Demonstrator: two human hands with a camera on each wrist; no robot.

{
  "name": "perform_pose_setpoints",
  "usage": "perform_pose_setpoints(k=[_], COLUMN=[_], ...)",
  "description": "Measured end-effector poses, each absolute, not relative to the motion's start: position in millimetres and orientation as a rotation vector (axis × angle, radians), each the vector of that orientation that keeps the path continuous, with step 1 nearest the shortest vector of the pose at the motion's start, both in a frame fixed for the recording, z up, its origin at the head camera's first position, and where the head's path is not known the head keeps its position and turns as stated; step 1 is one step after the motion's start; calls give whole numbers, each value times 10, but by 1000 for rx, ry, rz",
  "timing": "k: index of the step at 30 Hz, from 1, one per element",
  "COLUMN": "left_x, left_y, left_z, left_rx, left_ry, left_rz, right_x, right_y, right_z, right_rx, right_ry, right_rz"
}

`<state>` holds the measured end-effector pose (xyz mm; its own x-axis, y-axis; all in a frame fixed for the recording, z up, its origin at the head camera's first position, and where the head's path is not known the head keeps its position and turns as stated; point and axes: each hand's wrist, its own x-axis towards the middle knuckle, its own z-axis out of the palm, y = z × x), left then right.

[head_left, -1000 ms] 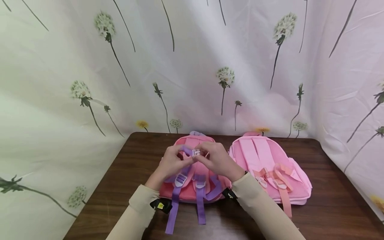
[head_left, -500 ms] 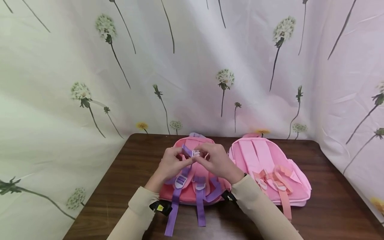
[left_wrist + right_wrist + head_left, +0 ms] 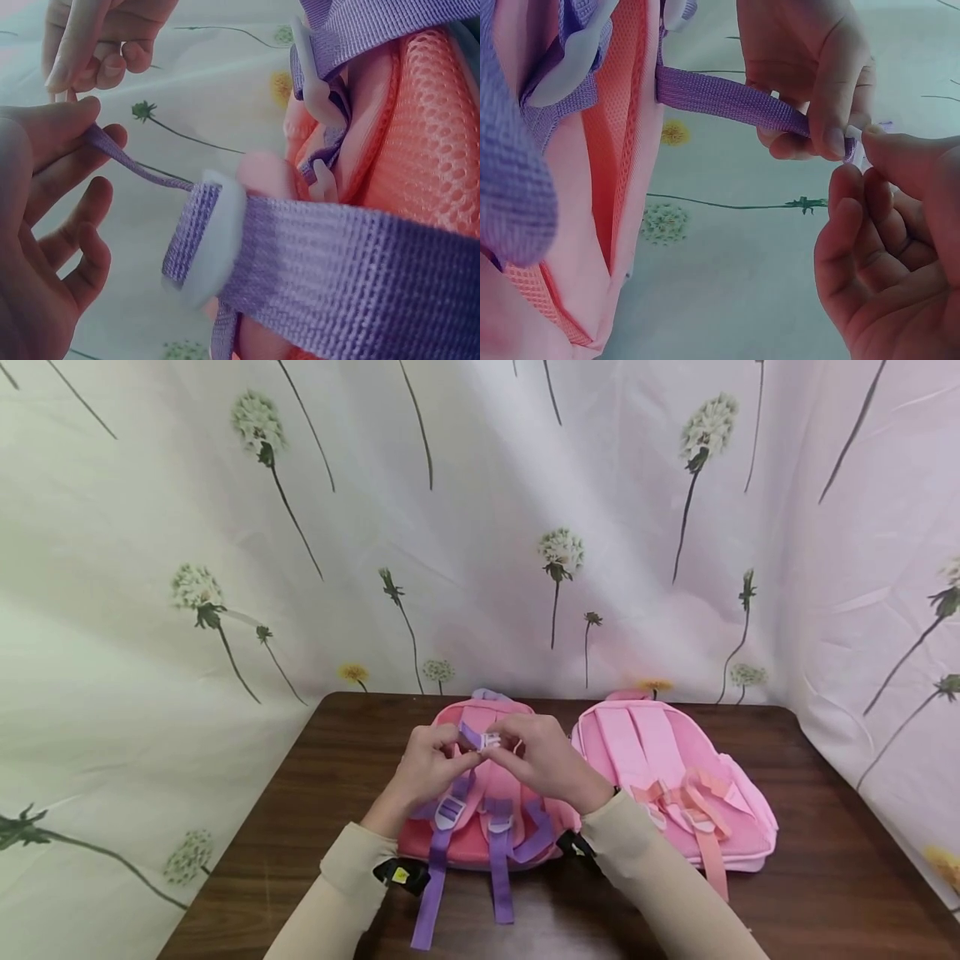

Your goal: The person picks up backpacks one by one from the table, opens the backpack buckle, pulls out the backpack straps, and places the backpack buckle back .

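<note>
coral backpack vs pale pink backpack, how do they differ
The coral backpack has purple strap ends, the pale pink backpack orange strap ends. The coral backpack has a lilac handle, the pale pink backpack a pink handle. The left hand holds a strap of the coral backpack, the right hand its white buckle; neither touches the pale pink backpack. Both rest on the table, straps showing.

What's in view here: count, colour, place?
table: one, brown, foreground
cloth: one, pale flowered, behind the table
coral backpack: one, coral, on table, left
pink backpack: one, light pink, beside it
purple straps: several, purple, on coral backpack
orange straps: several, orange, on pink backpack
buckle: one, white, on raised purple strap
sliders: several, white, on purple straps
wrist cameras: two, black, on wrists
sleeves: two, beige, on forearms
left hand: one, bare, pinching strap by buckle
right hand: one, bare, pinching buckle
</note>
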<state>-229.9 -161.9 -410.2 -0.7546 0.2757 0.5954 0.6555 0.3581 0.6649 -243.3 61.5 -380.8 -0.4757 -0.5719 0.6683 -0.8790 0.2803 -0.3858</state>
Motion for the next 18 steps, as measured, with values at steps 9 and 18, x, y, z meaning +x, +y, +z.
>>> perform_pose_setpoints(k=[9, 18], left_x=[-2319, -2293], left_y=[-1602, -1618], left_z=[-4089, -4106], left_rx=[-845, -810], left_ry=[-2271, -2363], left_rz=[-1330, -1256], right_x=[-2448, -2441], right_y=[636, 636], right_z=[-3790, -3800], right_rx=[1285, 1269], right_ry=[-2145, -2151], right_rz=[1066, 1089])
